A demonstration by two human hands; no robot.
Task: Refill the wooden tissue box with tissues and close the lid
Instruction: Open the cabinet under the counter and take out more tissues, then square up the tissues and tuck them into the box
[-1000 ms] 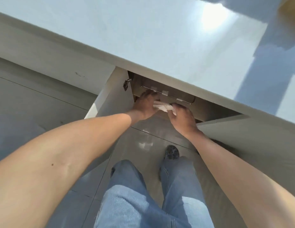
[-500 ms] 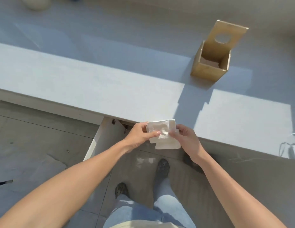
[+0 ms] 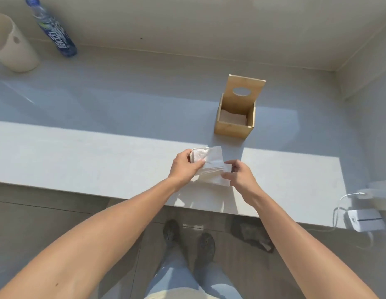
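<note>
while both forearms reach forward over the near edge of the counter (image 3: 101,160), the left hand (image 3: 183,165) and the right hand (image 3: 238,174) share one stack of tissues (image 3: 209,164), held just above the lit strip of the surface and not visibly resting on it. left hand: fingers curled round the left edge, thumb pressed flat on the top sheet, so the pile stays squared. right hand: thumb and fingertips pinched on the right end, where the lower sheets fan out slightly; this two-ended hold probably keeps the limp, thin paper from sagging or sliding apart. tissues: white, soft, lightly creased, folded into a rough rectangle, the top sheet catching the sun. counter: pale, smooth, matt, long and straight-edged, half in sun and half in shade. beyond the hands, a little to the right and apart from them, stands the wooden tissue box (image 3: 234,127), a squarish container of light, plain-grained board. its lid (image 3: 244,89) stands upright at the far side, a flat panel with an oval dispensing hole, which leaves the top open for loading. some pale tissue already lies low inside, so the refill appears unfinished and the lid is not yet closed. at the far left, well apart, stand a cream cylindrical container (image 3: 14,46) and a blue-labelled plastic bottle (image 3: 55,31). at the right edge lie small white devices with a cable (image 3: 364,217).
</note>
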